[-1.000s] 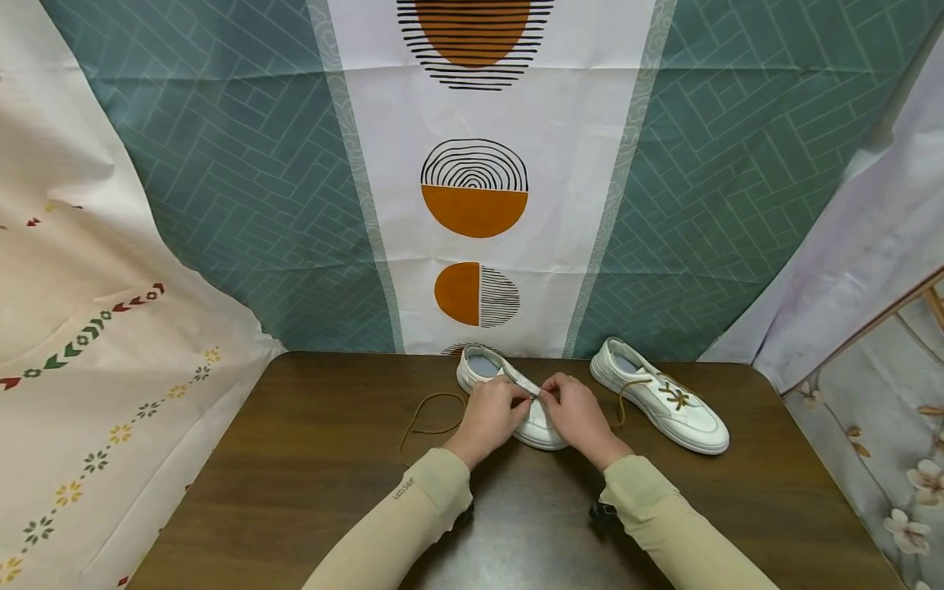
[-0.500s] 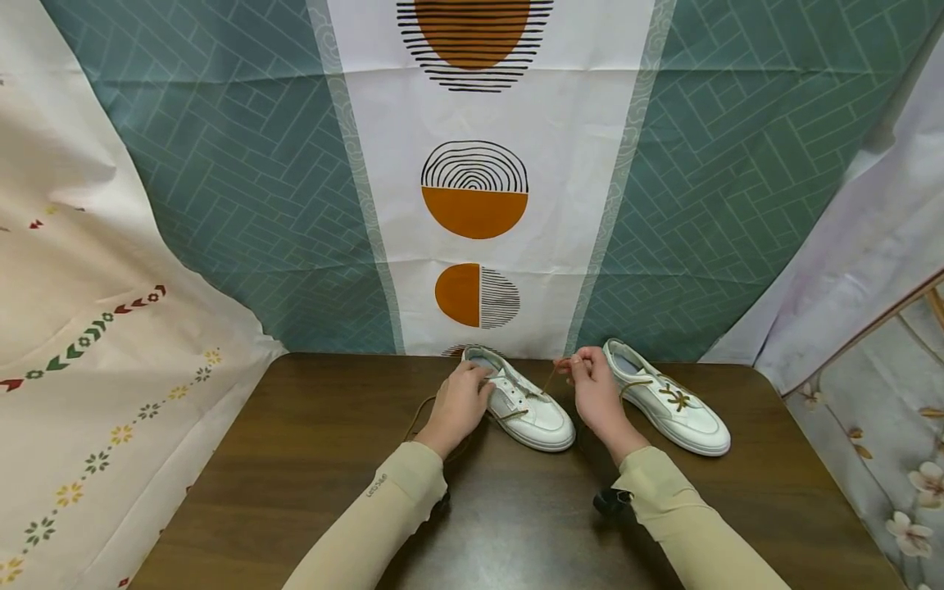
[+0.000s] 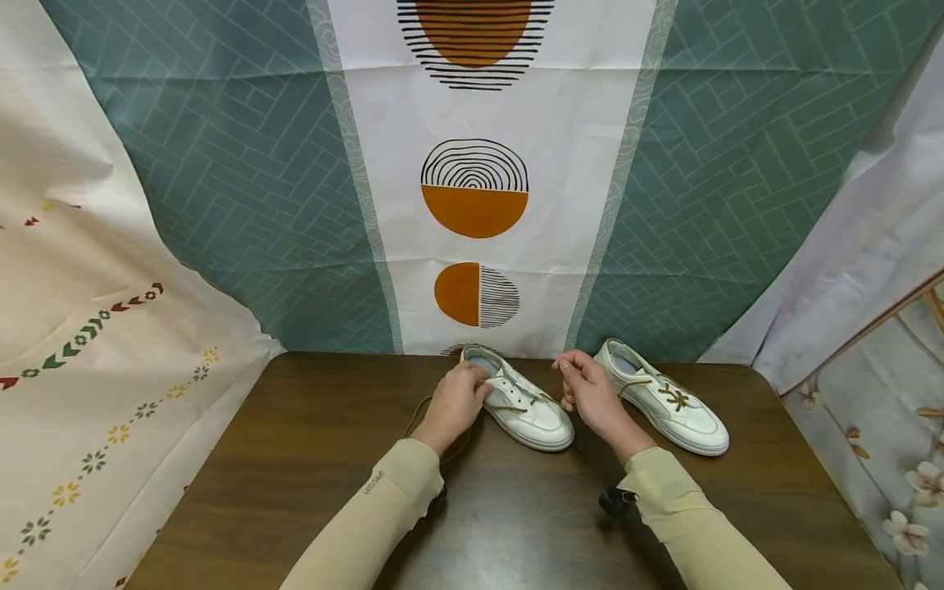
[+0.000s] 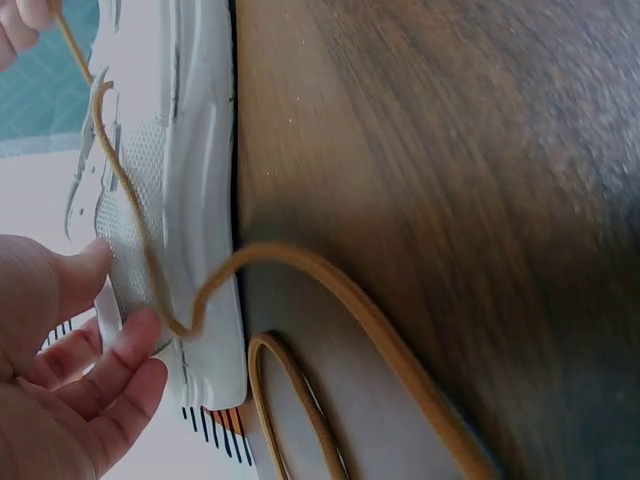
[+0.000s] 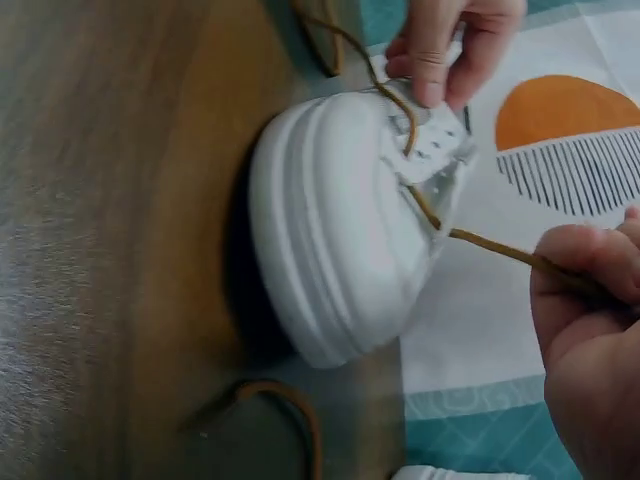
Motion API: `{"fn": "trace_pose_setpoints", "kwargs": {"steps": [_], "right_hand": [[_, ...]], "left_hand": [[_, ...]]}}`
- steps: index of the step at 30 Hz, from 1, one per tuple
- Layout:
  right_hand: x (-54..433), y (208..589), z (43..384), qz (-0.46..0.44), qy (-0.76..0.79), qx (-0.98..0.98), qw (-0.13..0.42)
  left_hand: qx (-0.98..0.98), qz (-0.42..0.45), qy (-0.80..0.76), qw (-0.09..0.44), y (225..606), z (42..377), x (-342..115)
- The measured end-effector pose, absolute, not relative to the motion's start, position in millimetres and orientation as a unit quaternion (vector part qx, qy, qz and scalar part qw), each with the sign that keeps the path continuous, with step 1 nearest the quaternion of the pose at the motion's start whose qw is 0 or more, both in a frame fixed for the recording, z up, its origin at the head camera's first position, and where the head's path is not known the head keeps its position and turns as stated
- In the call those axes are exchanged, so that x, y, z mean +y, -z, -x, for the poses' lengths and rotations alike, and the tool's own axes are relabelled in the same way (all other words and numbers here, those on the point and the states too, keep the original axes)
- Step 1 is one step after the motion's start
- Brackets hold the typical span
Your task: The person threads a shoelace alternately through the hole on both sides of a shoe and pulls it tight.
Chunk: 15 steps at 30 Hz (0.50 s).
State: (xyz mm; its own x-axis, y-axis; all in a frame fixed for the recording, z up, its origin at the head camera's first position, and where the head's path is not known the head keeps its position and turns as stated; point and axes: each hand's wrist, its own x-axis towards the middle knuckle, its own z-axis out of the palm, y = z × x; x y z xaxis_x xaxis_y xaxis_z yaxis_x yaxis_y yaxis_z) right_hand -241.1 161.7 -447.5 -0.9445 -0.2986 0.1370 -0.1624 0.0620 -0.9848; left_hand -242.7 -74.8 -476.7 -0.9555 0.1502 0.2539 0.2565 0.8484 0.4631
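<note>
A white lace-up shoe [image 3: 542, 428] stands on the table with its toe pointing to the right front. My left hand [image 3: 452, 405] is at its ankle opening, thumb and fingers holding the edge of the upper. To the right of the shoe, my right hand [image 3: 592, 395] grips a brown shoelace [image 5: 492, 245], which runs taut from a front eyelet in the right wrist view. The lace's other length [image 4: 330, 272] leaves the near side of the shoe and loops loosely over the table in the left wrist view. Several upper eyelets hold no lace.
A second white shoe [image 3: 689, 426], its brown lace [image 3: 674, 397] crossed through the eyelets, stands to the right of my right hand. Behind the brown wooden table [image 3: 295, 442] hangs a patterned curtain [image 3: 479, 311]. More cloth hangs at both sides.
Both hands were together over the shoe's eyelets. My right hand has drawn the lace out to the right, then dipped slightly; my left hand has shifted back to the ankle opening.
</note>
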Motion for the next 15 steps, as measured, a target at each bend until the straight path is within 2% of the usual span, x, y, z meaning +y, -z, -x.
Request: {"fn": "trace_pose_setpoints", "kwargs": {"steps": [2,8,11,15], "right_hand": [[163.8,446.7,241.6,0.173,0.611,0.772,0.032],[165.9,448.7,239.6,0.222,0.314,0.921,-0.060],[166.1,453.1,238.7,0.219,0.225,0.947,-0.062],[168.2,457.6,236.7,0.191,0.160,0.968,-0.032]], "left_hand": [[-0.955,0.109,0.254,0.108,476.7,243.1,-75.3],[-0.952,0.113,0.257,0.119,478.4,244.1,-76.3],[-0.952,0.113,0.259,0.118,479.5,244.8,-76.0],[-0.953,0.112,0.260,0.113,481.0,245.4,-74.9]]}}
